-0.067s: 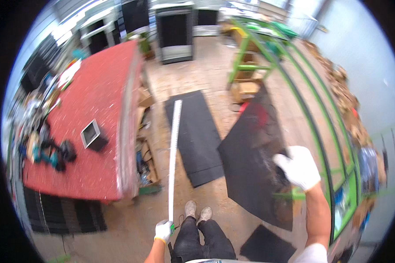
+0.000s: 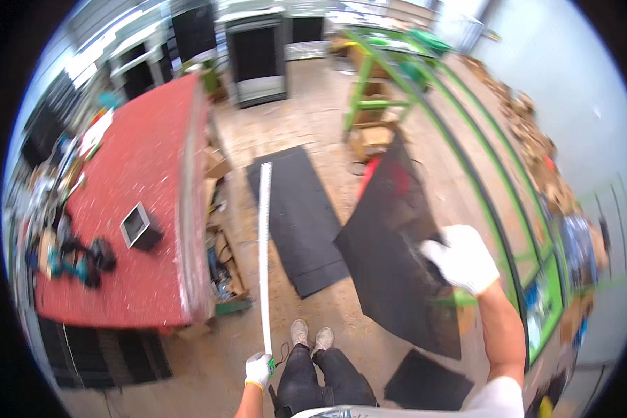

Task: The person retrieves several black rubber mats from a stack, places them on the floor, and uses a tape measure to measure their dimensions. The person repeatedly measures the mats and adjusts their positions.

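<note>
Steadily now: your left hand (image 2: 258, 369) grips the tape measure (image 2: 272, 364), your right hand (image 2: 467, 259) the black sheet (image 2: 390, 261), both right of the tabletop (image 2: 139, 125)'s right edge; hold the blade (image 2: 265, 265) straight, the sheet clear.

The right hand (image 2: 465, 259) — blurred — partly hides the black sheet (image 2: 390, 268).
</note>
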The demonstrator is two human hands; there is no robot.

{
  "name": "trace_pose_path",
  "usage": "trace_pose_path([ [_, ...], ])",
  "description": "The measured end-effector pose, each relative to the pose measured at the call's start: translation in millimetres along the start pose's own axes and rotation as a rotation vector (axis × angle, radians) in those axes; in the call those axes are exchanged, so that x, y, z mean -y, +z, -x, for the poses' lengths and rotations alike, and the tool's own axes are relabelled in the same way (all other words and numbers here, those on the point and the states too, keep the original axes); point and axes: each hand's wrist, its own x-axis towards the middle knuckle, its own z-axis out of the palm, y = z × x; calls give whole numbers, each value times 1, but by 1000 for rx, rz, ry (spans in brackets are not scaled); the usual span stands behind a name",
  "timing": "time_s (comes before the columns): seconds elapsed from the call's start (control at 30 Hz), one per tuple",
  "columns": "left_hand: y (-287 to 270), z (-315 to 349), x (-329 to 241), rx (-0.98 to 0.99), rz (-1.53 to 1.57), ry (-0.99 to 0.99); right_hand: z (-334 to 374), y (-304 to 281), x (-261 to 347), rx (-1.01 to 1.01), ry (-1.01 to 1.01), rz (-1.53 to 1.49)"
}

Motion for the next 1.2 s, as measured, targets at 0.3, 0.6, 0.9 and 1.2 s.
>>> trace_pose_path([
  [0.3, 3, -2, -13, 192, -13, -1, 97, -33, 14, 147, 464, -37],
  [0.6, 2, -14, -47, 192, -195, 79, 222, 11, 21, -41, 837, -245],
  [0.9, -8, -47, -122, 496, -496, 96, 314, 72, 144, -371, 1268, -249],
  [1.2, -28, -110, -186, 799, -807, 110, 363, 137, 329, -1116, 1775, -685],
])
